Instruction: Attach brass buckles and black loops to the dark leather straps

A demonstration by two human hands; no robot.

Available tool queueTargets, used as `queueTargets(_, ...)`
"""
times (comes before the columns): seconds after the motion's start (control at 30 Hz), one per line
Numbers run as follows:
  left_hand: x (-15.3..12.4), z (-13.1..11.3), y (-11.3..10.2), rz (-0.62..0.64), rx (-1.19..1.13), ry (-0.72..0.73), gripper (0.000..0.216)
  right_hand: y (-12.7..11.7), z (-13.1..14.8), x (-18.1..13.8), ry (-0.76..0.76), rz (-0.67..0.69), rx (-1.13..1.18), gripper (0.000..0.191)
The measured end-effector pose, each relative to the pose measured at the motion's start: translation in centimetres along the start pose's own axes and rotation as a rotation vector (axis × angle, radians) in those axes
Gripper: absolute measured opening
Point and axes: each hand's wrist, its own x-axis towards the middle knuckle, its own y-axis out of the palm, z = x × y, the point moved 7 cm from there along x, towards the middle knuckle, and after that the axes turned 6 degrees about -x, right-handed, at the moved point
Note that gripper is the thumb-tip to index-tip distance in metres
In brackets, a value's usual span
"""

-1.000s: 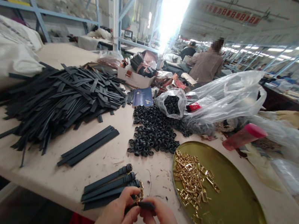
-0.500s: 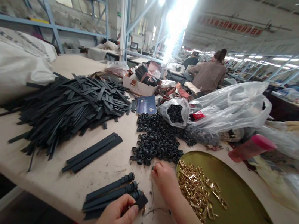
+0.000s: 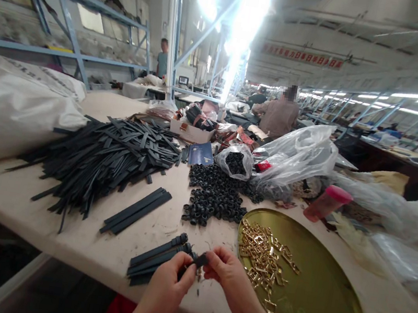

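Note:
My left hand [image 3: 174,278] is closed on a black strap [image 3: 199,260], whose end sticks out past the thumb. Right against that end, my right hand [image 3: 223,269] pinches what looks like a small black loop, mostly hidden by the fingertips. Beside my left hand lie several finished-looking black straps [image 3: 158,250] with loops and buckle ends. Beyond my hands spreads a heap of small black loops [image 3: 212,199]. Gold buckles [image 3: 263,252] lie on a gold oval tray [image 3: 323,301] to the right. Two or more plain black strips [image 3: 137,211] lie further left.
A large pile of black strips [image 3: 113,162] covers the table's left, by a white sack [image 3: 13,115]. Behind the loops are a blue booklet [image 3: 201,154], a bag of loops [image 3: 235,162], clear plastic [image 3: 297,149] and a pink-lidded jar [image 3: 328,203]. A person [image 3: 277,114] sits further back.
My right hand has come back from the edge of the loop heap to the strap end in my left hand. The view has shifted slightly; another person now shows at the back left.

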Motion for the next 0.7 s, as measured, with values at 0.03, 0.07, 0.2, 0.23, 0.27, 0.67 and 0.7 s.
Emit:
queueTargets(0.03,-0.2,-0.3,0.0,-0.011,0.028,0.031,0.024,0.4,0.0,-0.8,0.040,0.012,0.160,0.028)
queueTargets(0.07,-0.5,-0.6,0.0,-0.015,0.047,0.052,0.023,0.6,0.0,-1.4,0.060,0.009,0.271,0.029)
queueTargets(0.2,-1.4,-0.5,0.0,-0.055,0.045,0.067,0.022,0.4,0.3,-2.8,0.028,-0.058,0.342,0.031)
queueTargets(0.23,-1.6,-0.4,-0.1,-0.071,0.037,0.064,0.021,0.4,0.3,-2.9,0.024,-0.070,0.346,0.031)
queueTargets(0.27,-1.8,-0.3,-0.1,-0.077,0.034,0.064,0.021,0.3,0.3,-3.0,0.022,-0.079,0.354,0.031)
queueTargets(0.67,-1.9,-1.4,0.9,0.215,0.074,0.017,0.019,1.4,-1.5,-3.5,-0.003,-0.042,0.207,0.031)
queueTargets(0.7,-1.9,-1.4,1.0,0.232,0.019,0.020,0.016,1.3,-1.8,-3.5,0.022,-0.051,0.242,0.033)
